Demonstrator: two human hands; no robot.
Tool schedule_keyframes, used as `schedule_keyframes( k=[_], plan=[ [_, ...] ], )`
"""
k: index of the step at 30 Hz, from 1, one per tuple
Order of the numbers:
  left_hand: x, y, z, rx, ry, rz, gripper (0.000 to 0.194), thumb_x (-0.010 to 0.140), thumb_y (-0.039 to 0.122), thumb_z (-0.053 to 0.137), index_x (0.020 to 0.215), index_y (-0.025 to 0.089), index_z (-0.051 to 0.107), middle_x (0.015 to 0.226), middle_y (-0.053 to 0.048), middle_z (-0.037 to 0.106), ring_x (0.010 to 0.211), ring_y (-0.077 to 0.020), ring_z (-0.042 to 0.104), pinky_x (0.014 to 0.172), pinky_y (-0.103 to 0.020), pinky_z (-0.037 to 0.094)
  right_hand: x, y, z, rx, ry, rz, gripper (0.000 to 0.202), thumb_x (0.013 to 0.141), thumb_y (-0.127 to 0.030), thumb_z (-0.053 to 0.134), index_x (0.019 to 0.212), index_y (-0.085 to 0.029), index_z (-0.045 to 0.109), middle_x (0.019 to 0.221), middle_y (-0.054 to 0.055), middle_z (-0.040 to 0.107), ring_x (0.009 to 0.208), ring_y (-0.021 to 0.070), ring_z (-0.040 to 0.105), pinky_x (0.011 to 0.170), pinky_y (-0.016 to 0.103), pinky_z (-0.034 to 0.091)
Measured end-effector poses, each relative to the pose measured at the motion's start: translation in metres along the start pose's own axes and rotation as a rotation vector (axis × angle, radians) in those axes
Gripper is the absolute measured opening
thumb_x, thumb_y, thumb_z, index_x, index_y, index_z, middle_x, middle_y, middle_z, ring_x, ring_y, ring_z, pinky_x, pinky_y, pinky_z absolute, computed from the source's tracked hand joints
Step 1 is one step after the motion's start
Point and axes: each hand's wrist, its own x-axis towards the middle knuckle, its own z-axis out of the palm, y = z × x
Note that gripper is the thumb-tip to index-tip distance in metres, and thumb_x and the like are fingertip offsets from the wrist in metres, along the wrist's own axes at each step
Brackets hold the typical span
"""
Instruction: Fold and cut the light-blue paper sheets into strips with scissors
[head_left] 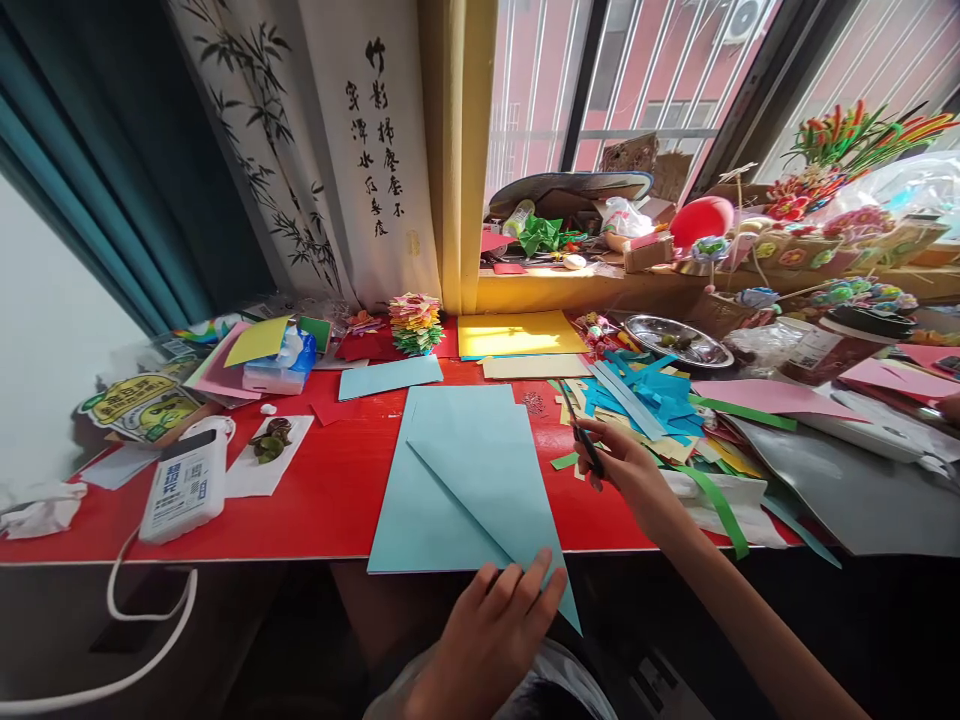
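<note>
Light blue paper [457, 420] lies at the table's front edge. On top of it a sheet shows a diagonal edge, and one pointed corner juts past the table edge. My left hand [502, 620] rests on the lower right of this paper, fingers stretched out and holding nothing. In my right hand [619, 465] is a pair of scissors with black handles [590, 455], fingers closed round them and blades pointing away from me. Just beyond that hand is a heap of blue paper strips [645, 395], mixed with cream, yellow and green scraps.
Yellow paper [525, 333] and a folded paper stack [416, 323] lie at the back of the red table [337, 480]. A white power bank with a cable [184, 490] stands left. A metal bowl [679, 340], a lidded cup [851, 340] and a grey sheet [862, 500] are on the right.
</note>
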Motion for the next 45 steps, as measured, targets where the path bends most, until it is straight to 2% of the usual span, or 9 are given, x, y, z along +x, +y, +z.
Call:
schedule_keyframes(
  k=[5, 10, 14, 18, 21, 27, 34, 39, 45],
  plan=[
    [0.014, 0.002, 0.003, -0.145, 0.23, -0.01, 0.024, 0.084, 0.012, 0.046, 0.101, 0.017, 0.063, 0.106, -0.005, 0.063, 0.081, -0.0144, 0.051, 0.072, -0.029, 0.04, -0.015, 0.007, 0.003, 0.091, -0.007, 0.019, 0.038, 0.074, -0.033, 0.065, 0.108, -0.02, 0.055, 0.071, 0.0, 0.053, 0.058, 0.0096, 0.049, 0.046, 0.02, 0.038],
    [-0.03, -0.036, -0.033, -0.63, 0.231, -0.21, 0.025, 0.084, 0.015, 0.043, 0.096, 0.023, 0.064, 0.102, -0.008, 0.06, 0.087, -0.0176, 0.052, 0.072, -0.03, 0.047, -0.043, 0.018, -0.002, 0.134, 0.02, 0.1, 0.036, 0.076, -0.034, 0.064, 0.109, -0.022, 0.054, 0.067, -0.002, 0.049, 0.052, 0.0074, 0.044, 0.042, 0.019, 0.032],
    [-0.063, -0.08, -0.05, -0.759, 0.249, -0.697, 0.018, 0.08, 0.024, 0.051, 0.075, 0.023, 0.068, 0.105, -0.007, 0.057, 0.092, -0.0205, 0.054, 0.074, -0.029, 0.047, -0.065, 0.03, -0.001, 0.157, -0.006, 0.176, 0.039, 0.078, -0.035, 0.062, 0.112, -0.022, 0.051, 0.061, -0.004, 0.046, 0.047, 0.0056, 0.037, 0.041, 0.018, 0.027],
    [-0.061, -0.114, -0.062, -0.996, 0.254, -1.39, 0.026, 0.08, 0.04, 0.048, 0.091, 0.02, 0.061, 0.102, -0.007, 0.06, 0.095, -0.0239, 0.057, 0.075, -0.033, 0.048, -0.085, 0.036, 0.005, 0.183, 0.006, 0.227, 0.041, 0.073, -0.037, 0.066, 0.108, -0.02, 0.054, 0.063, -0.003, 0.047, 0.046, 0.0051, 0.036, 0.042, 0.018, 0.028],
    [-0.055, -0.122, -0.068, -1.046, 0.109, -1.567, 0.041, 0.077, 0.05, 0.049, 0.107, 0.022, 0.05, 0.106, -0.006, 0.059, 0.087, -0.0238, 0.06, 0.07, -0.036, 0.05, -0.097, 0.033, 0.011, 0.211, 0.094, 0.244, 0.037, 0.071, -0.035, 0.067, 0.104, -0.021, 0.056, 0.062, -0.003, 0.046, 0.048, 0.0055, 0.037, 0.043, 0.018, 0.028],
    [-0.055, -0.106, -0.056, -0.246, -0.408, -1.292, 0.052, 0.076, 0.061, 0.043, 0.105, 0.02, 0.055, 0.108, -0.009, 0.055, 0.101, -0.0278, 0.052, 0.075, -0.038, 0.046, -0.107, 0.034, 0.02, 0.248, 0.135, 0.247, 0.038, 0.069, -0.034, 0.068, 0.103, -0.02, 0.058, 0.067, -0.001, 0.048, 0.051, 0.0071, 0.042, 0.041, 0.018, 0.029],
    [-0.012, -0.107, -0.029, 0.337, -0.423, -0.84, 0.053, 0.088, 0.049, 0.025, 0.107, 0.009, 0.055, 0.092, -0.014, 0.056, 0.09, -0.0275, 0.051, 0.072, -0.035, 0.042, -0.109, 0.055, 0.015, 0.232, -0.037, 0.308, 0.041, 0.071, -0.035, 0.067, 0.108, -0.018, 0.056, 0.062, -0.003, 0.046, 0.047, 0.006, 0.038, 0.042, 0.019, 0.029],
    [0.016, -0.1, -0.003, 0.438, -0.478, -0.84, 0.056, 0.089, 0.051, 0.018, 0.087, 0.009, 0.056, 0.077, -0.012, 0.053, 0.076, -0.0256, 0.052, 0.06, -0.032, 0.039, -0.113, 0.061, 0.027, 0.283, 0.009, 0.217, 0.046, 0.064, -0.044, 0.07, 0.101, -0.018, 0.06, 0.063, -0.002, 0.047, 0.048, 0.0063, 0.037, 0.043, 0.019, 0.025],
    [0.009, -0.093, 0.014, 0.452, -0.353, -0.834, 0.048, 0.091, 0.044, 0.019, 0.084, 0.01, 0.054, 0.076, -0.012, 0.05, 0.07, -0.0229, 0.051, 0.06, -0.03, 0.037, -0.116, 0.055, 0.038, 0.258, 0.031, 0.2, 0.045, 0.06, -0.046, 0.072, 0.095, -0.021, 0.061, 0.065, -0.002, 0.047, 0.051, 0.0077, 0.033, 0.049, 0.021, 0.028]
  ],
)
